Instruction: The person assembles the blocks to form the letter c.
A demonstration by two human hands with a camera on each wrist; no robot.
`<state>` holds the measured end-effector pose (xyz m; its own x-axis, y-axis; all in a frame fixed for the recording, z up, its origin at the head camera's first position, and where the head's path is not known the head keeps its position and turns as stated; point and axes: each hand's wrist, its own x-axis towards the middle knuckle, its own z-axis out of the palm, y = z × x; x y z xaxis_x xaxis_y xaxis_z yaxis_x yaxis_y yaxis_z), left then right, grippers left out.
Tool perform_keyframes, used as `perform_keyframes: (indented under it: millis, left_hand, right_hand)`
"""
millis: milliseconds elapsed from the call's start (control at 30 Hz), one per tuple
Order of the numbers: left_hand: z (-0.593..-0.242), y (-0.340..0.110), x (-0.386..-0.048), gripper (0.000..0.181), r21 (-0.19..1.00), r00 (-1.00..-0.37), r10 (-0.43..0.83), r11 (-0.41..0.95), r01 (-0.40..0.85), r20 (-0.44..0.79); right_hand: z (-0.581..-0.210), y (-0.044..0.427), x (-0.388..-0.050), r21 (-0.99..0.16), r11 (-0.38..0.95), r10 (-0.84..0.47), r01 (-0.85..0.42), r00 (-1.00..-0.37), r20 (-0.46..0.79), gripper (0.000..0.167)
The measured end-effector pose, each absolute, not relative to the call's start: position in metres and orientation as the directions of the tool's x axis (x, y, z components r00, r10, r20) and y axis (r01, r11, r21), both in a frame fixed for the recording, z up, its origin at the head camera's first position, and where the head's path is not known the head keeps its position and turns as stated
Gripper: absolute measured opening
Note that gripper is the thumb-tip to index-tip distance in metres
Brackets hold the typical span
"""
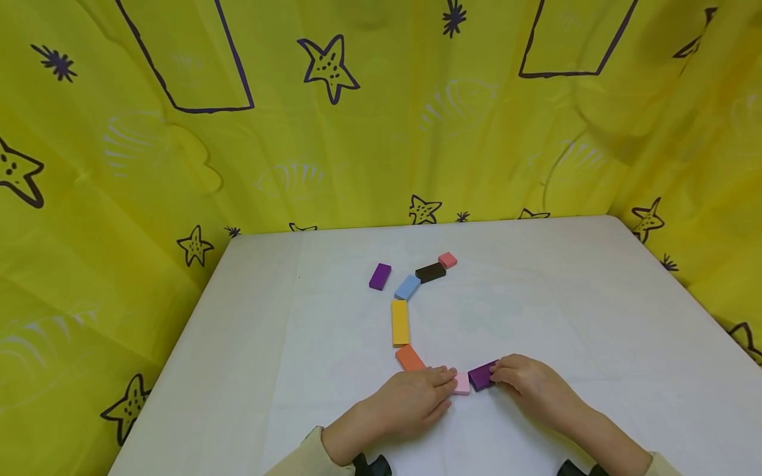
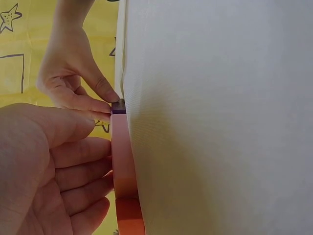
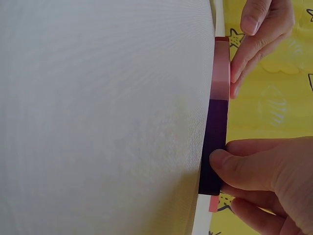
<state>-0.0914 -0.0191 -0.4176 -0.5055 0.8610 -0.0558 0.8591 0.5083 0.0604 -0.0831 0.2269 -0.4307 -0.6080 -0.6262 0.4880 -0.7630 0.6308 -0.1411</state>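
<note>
In the head view, my right hand (image 1: 538,389) pinches one end of a purple block (image 1: 481,376) at the near right end of a curved row. The right wrist view shows the thumb on one face of that purple block (image 3: 213,142). My left hand (image 1: 412,401) has its fingers extended, and its fingertips touch a pink block (image 1: 462,383), partly covering it. In the left wrist view, the fingers lie along the side of the pink block (image 2: 123,152). Beyond the left hand, an orange block (image 1: 411,357) is partly hidden by the fingers. Purple and pink blocks meet or nearly meet at a corner.
The row curves away through a yellow block (image 1: 401,324), a light blue block (image 1: 407,287), a black block (image 1: 431,272) and a small coral block (image 1: 448,260). Another purple block (image 1: 380,276) lies apart, left of the row. A yellow patterned curtain (image 1: 381,145) borders the white table (image 1: 286,410).
</note>
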Motion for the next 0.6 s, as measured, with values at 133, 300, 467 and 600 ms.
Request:
perform_keyframes:
  millis: [133, 300, 467, 600]
  left_hand:
    - [-0.417, -0.019, -0.092, 0.041, 0.057, -0.505, 0.861, 0.508, 0.86, -0.052]
    - [-0.416, -0.016, -0.094, 0.038, 0.06, -0.504, 0.863, 0.505, 0.861, -0.032]
    - [-0.412, -0.012, -0.096, 0.034, 0.042, -0.499, 0.867, 0.498, 0.866, -0.004]
    - [-0.409, -0.01, -0.098, 0.034, 0.066, -0.506, 0.862, 0.507, 0.86, -0.024]
  right_hand:
    - [-0.429, 0.228, -0.083, -0.145, 0.631, -0.63, -0.762, -0.612, 0.479, 0.023]
    - [-0.427, 0.228, -0.084, -0.178, 0.619, -0.638, -0.765, -0.622, 0.454, 0.022]
    - [-0.423, 0.223, -0.088, -0.258, 0.617, -0.631, -0.743, -0.664, 0.402, 0.015]
    - [-0.419, 0.219, -0.09, -0.31, 0.647, -0.604, -0.696, -0.717, 0.349, 0.011]
